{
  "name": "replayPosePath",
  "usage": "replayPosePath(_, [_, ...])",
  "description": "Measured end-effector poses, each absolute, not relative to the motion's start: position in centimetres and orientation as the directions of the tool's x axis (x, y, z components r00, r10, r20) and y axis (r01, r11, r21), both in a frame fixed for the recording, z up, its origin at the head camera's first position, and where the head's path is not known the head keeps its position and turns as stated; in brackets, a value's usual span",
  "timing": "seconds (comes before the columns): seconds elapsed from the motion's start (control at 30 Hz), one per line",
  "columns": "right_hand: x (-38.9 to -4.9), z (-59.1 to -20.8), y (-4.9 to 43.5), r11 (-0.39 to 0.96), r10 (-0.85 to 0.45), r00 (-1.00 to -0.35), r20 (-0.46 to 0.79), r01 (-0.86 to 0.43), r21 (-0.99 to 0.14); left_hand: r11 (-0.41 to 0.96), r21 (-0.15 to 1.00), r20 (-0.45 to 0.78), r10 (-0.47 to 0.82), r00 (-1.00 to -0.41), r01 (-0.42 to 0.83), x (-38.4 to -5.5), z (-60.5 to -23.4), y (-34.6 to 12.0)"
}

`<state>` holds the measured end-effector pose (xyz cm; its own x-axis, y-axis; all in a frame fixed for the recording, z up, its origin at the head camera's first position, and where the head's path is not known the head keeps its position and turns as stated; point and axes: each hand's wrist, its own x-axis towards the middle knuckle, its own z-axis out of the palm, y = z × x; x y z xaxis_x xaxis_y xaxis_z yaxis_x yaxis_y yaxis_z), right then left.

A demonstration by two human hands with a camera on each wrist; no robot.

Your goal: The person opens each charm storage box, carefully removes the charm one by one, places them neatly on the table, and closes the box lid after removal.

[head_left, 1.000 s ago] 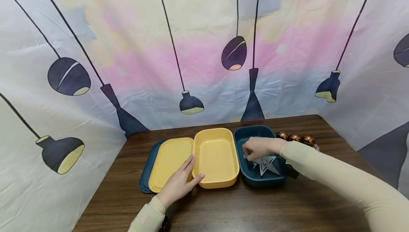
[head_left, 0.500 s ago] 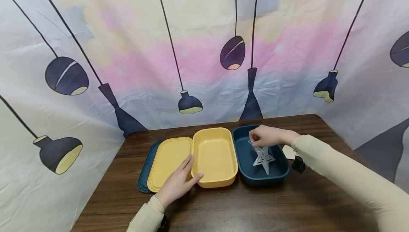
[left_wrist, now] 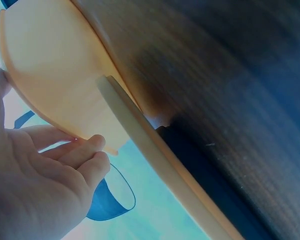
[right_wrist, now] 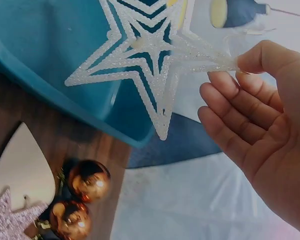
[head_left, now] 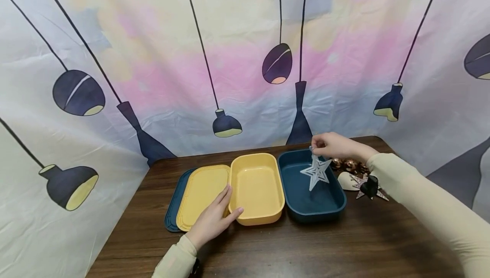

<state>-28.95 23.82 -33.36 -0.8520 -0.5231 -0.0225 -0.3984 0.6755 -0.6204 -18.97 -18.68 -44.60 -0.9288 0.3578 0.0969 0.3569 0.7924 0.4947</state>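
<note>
Between thumb and index finger my right hand pinches one point of a glittery silver-white star ornament. The star hangs over the dark blue box; its openwork outlines show up close in the right wrist view, where my right hand holds its tip. My left hand rests against the left side of the yellow box, fingers extended along the wall and thumb at the near rim. In the left wrist view my left hand touches that box's outer edge.
Left of the yellow box a yellow lid overlaps a dark blue lid. Right of the blue box lie copper-coloured shiny balls, a cream teardrop-shaped piece and a pink glitter star. A printed cloth hangs behind the table.
The right hand has risen and moved right and away, lifting the star from the blue box floor so that it hangs above. The left hand has stayed at the yellow box.
</note>
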Motion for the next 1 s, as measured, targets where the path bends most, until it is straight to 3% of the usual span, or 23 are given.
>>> replayPosePath(0.1, [-28.7, -32.4, 24.7, 0.671, -0.467, -0.884, -0.016, -0.343, -0.657, 0.793, 0.492, 0.099, 0.358, -0.929, 0.358, -19.0, -44.6, -18.6])
replayPosePath(0.37, [-28.5, -30.6, 27.7, 0.732, -0.394, -0.91, 0.127, -0.394, -0.556, 0.794, 0.492, 0.098, 0.357, -0.929, 0.357, -19.0, -44.5, -18.6])
replayPosePath(0.7, [-27.7, -30.0, 31.2, 0.78, -0.323, -0.941, 0.1, -0.324, -0.535, 0.798, 0.488, 0.096, 0.353, -0.931, 0.353, -19.0, -44.6, -18.7])
replayPosePath(1.0, [-26.5, -32.2, 33.6, 0.829, -0.316, -0.949, 0.026, -0.289, -0.478, 0.797, 0.491, 0.092, 0.354, -0.931, 0.352, -18.9, -44.6, -18.7])
